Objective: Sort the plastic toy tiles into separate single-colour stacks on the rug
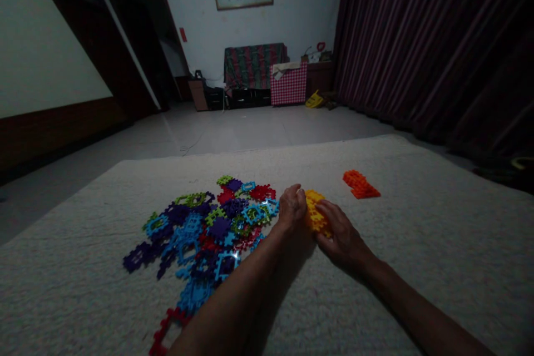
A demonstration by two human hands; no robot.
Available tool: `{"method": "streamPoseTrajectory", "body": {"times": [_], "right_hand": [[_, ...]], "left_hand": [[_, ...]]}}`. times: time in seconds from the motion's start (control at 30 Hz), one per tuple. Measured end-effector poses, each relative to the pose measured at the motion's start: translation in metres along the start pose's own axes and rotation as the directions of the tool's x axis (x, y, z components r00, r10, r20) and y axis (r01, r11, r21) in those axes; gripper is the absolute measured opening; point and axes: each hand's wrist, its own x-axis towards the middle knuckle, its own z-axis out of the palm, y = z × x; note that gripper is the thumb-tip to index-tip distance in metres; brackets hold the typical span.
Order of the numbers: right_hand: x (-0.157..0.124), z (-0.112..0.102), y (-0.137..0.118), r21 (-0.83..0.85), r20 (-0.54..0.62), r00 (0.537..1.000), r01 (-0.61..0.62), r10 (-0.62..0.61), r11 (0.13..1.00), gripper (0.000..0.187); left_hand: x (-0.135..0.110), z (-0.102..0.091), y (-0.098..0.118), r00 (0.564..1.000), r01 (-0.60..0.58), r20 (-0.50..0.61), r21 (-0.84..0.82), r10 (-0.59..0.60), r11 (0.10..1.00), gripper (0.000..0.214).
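Observation:
On a pale carpet [375,267] both my hands close on a row of joined yellow plastic interlocking tiles [315,211]. My left hand [292,207] grips the row's far left end with curled fingers. My right hand [340,233] holds its near right end, fingers bent round it. A heap of loose tiles [200,228] in blue, purple, green and red lies just left of my left hand. A joined strip of orange tiles [361,184] lies further off to the right, apart from both hands.
The carpet ends at a grey tiled floor [233,128]. Dark striped curtains [425,39] hang along the right. At the far wall stand a covered cabinet [254,67] and a red checked box [288,84]. A dark staircase [125,39] rises at the left.

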Motion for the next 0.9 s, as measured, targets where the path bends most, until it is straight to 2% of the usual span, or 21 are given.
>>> {"method": "streamPoseTrajectory", "body": {"times": [0.07, 0.13, 0.2, 0.33, 0.5, 0.63, 0.8, 0.9], "right_hand": [[0.0, 0.001, 0.001, 0.002, -0.002, 1.0, 0.011, -0.011, 1.0, 0.064], [0.0, 0.001, 0.001, 0.012, -0.004, 1.0, -0.012, 0.012, 1.0, 0.065], [0.0, 0.001, 0.001, 0.03, -0.018, 0.998, -0.052, 0.053, 0.998, 0.067], [0.001, -0.001, -0.002, 0.074, -0.041, 0.993, -0.109, 0.112, 0.991, 0.069], [0.001, -0.004, 0.004, 0.214, -0.079, 0.969, -0.213, 0.234, 0.953, 0.072], [0.003, -0.007, 0.011, 0.287, -0.109, 0.916, -0.344, 0.387, 0.894, 0.057], [0.006, -0.01, 0.012, 0.26, -0.129, 0.945, -0.259, 0.299, 0.93, 0.029], [0.007, -0.01, 0.009, 0.265, -0.124, 0.948, -0.252, 0.292, 0.931, 0.023]], "left_hand": [[0.0, 0.007, 0.004, 0.997, 0.074, -0.025, 0.011, -0.073, 0.997, 0.038], [-0.003, 0.017, 0.003, 0.988, 0.122, -0.096, 0.005, -0.121, 0.992, 0.038], [-0.008, 0.026, -0.002, 0.986, 0.102, -0.133, -0.002, -0.102, 0.995, 0.036], [-0.008, 0.029, -0.011, 0.999, -0.036, -0.03, 0.0, 0.036, 0.999, 0.031], [0.002, 0.027, -0.017, 0.997, 0.011, -0.081, -0.039, -0.014, 0.999, 0.03], [0.004, 0.032, -0.018, 0.996, 0.023, -0.091, -0.037, -0.026, 0.999, 0.031], [-0.001, 0.035, -0.016, 0.996, -0.009, -0.091, 0.016, 0.011, 1.0, 0.032], [-0.003, 0.034, -0.013, 0.994, -0.057, -0.091, 0.064, 0.063, 0.996, 0.033]]}}
